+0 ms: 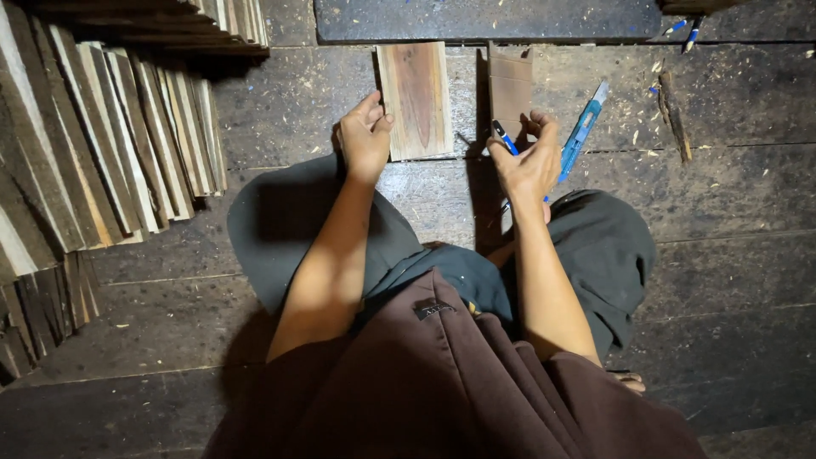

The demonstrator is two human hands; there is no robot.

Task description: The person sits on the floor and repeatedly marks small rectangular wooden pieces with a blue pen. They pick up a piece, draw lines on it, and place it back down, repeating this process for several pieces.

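Person seated on plank floor (pixel 722 280), brown top + dark trousers nearest cam, both arms stretched fwd. Left hand (pixel 364 136) curled around lower-left edge of a flat wood slat (pixel 415 98), thumb on top, fingers on the edge; slat lies flat on floor, long side pointing away. Right hand (pixel 527 161) closed around a blue pen (pixel 502 136), tip pointing up-left, just below a smaller brown wood piece (pixel 510 85) that sits right of the slat w/ a narrow gap btwn; can't tell if hand touches that piece. Blue utility knife (pixel 582 132) lies diagonal on floor just right of right hand. Sawdust + chips scattered around. Far left: rows of stacked slats (pixel 102 144) on edge. Far top: dark board (pixel 484 19), more blue pens (pixel 687 32) top right
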